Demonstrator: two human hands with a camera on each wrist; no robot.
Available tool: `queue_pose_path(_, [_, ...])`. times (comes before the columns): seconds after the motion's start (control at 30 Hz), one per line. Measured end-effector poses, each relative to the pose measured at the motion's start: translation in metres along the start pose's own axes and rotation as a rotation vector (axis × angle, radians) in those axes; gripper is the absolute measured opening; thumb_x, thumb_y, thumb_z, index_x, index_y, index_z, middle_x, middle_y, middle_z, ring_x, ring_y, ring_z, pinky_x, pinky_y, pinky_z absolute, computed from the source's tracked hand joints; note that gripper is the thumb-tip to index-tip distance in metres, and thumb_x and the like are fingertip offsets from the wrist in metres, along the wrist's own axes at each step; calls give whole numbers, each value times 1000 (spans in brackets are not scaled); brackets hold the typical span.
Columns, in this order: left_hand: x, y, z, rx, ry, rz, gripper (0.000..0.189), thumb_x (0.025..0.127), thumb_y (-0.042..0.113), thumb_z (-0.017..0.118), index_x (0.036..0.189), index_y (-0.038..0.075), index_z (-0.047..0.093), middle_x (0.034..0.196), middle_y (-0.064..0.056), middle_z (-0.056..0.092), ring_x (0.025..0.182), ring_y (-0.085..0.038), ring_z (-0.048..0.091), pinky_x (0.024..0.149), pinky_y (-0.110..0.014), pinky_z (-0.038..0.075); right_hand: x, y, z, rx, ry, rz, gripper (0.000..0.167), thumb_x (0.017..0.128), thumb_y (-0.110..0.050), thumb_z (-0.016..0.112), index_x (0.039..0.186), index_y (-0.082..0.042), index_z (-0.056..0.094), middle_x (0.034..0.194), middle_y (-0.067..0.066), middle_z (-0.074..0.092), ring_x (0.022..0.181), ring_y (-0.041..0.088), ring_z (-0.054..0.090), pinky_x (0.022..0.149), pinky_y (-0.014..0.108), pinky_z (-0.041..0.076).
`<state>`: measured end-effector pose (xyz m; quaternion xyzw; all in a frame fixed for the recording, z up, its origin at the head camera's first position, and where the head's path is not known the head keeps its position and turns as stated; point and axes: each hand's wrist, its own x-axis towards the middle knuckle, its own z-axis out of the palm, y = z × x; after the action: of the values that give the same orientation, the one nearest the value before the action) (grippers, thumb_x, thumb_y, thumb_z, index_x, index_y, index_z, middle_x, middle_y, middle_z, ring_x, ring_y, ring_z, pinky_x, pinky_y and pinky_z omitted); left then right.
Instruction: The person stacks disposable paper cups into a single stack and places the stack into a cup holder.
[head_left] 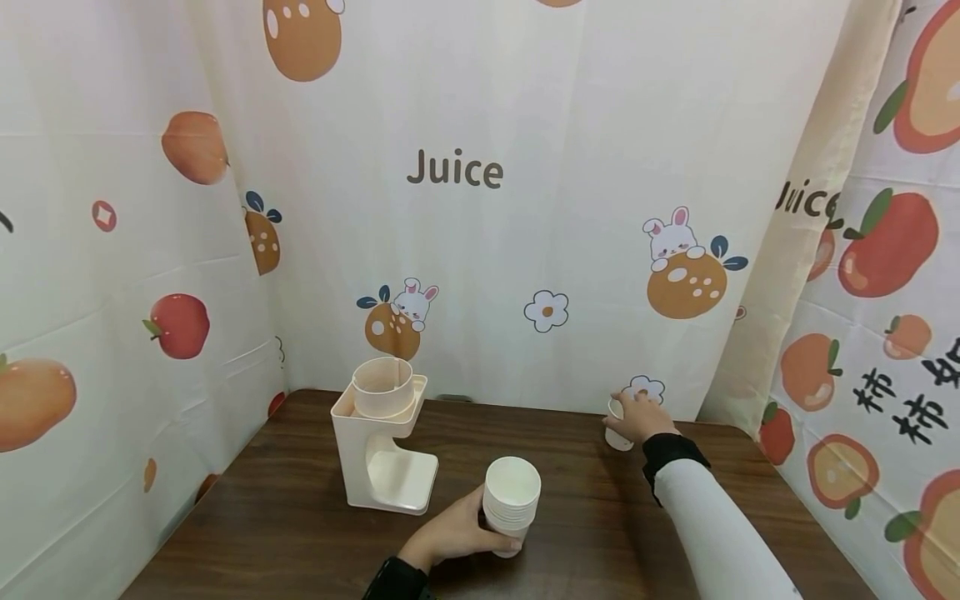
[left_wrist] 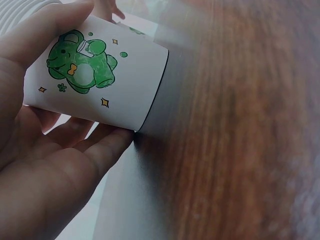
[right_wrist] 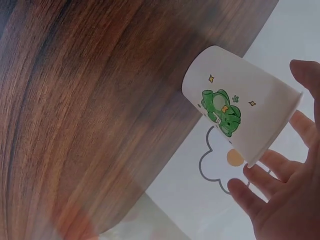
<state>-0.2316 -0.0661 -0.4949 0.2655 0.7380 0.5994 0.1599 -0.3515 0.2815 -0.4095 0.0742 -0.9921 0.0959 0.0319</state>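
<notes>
My left hand [head_left: 457,529] grips a stack of white paper cups [head_left: 512,492] around its lower part, near the front middle of the table. In the left wrist view the lowest cup [left_wrist: 100,75] shows a green bear print, with thumb and fingers on opposite sides. My right hand [head_left: 641,417] reaches to the far right of the table, beside a single paper cup [right_wrist: 245,100] standing upright there. The right wrist view shows its fingers spread at that cup's rim, the thumb apart from it. Whether the fingertips touch the rim I cannot tell.
A cream-coloured stand [head_left: 356,462] with a round open holder [head_left: 383,387] on top stands left of the stack. The dark wooden table [head_left: 570,517] reaches back to a fruit-printed curtain [head_left: 480,250], with more curtain on both sides.
</notes>
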Motion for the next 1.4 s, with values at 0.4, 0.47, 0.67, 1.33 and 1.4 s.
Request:
queue_pose_path(0.4, [-1, 2, 1, -13, -5, 7, 78, 80, 12, 85, 145, 18, 41, 124, 5, 61, 117, -18, 56, 101, -45, 40, -4, -2, -5, 39, -4, -1, 53, 97, -29, 65, 136, 5, 52, 126, 44, 45, 110, 58, 48, 85, 67, 47])
queue_pose_path(0.47, [-1, 2, 1, -15, -7, 9, 78, 80, 12, 85, 145, 19, 41, 124, 5, 61, 117, -18, 56, 102, -46, 39, -5, -3, -5, 45, -5, 4, 53, 98, -29, 64, 137, 4, 52, 127, 44, 44, 111, 59, 47, 85, 68, 46])
queue_pose_path(0.67, [0, 4, 2, -19, -11, 11, 78, 81, 12, 85, 145, 18, 41, 125, 5, 60, 119, -18, 55, 103, -48, 38, -7, -1, -2, 52, 7, 9, 54, 98, -33, 62, 138, 1, 51, 126, 44, 42, 110, 58, 47, 81, 67, 48])
queue_pose_path(1.33, [0, -1, 1, -19, -8, 4, 80, 80, 10, 85, 146, 17, 41, 126, 4, 60, 119, -20, 55, 103, -50, 38, -33, -18, -3, 51, 83, -152, 51, 96, -37, 65, 136, -7, 58, 122, 31, 51, 113, 51, 48, 77, 60, 51])
queue_pose_path(1.4, [0, -1, 0, -18, -8, 3, 80, 80, 10, 85, 146, 17, 40, 126, 4, 60, 119, -20, 55, 103, -50, 37, -38, -23, -3, 59, 99, -164, 50, 96, -37, 66, 136, -8, 58, 123, 29, 52, 114, 48, 48, 76, 58, 52])
